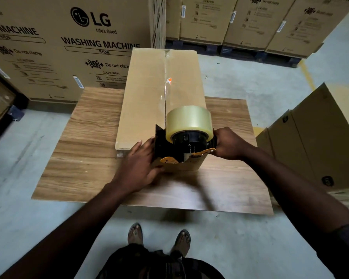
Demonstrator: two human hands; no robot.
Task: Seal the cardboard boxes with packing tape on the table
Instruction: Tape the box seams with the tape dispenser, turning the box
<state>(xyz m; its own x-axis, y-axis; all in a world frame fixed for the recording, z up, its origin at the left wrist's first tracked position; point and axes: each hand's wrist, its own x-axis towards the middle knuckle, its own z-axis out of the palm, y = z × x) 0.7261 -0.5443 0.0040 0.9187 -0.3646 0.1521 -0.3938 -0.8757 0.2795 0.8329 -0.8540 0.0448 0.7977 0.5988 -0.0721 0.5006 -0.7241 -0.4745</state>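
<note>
Head view: LG cartons [69, 47] behind table [85, 158]; dispenser [187, 141] hides box [145, 93] near end. Box lengthwise on table, seam taped. Right hand [230, 143] grasps dispenser; left hand [137, 164] released, fingers straight against its side

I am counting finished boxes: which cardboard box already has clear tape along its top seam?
The long plain box lying on the wooden table, under the tape dispenser. The others stand off the table and bear print.

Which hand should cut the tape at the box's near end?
Right. The right hand grips the tape dispenser at the near end of the cardboard box; the left hand rests beside it.
</note>
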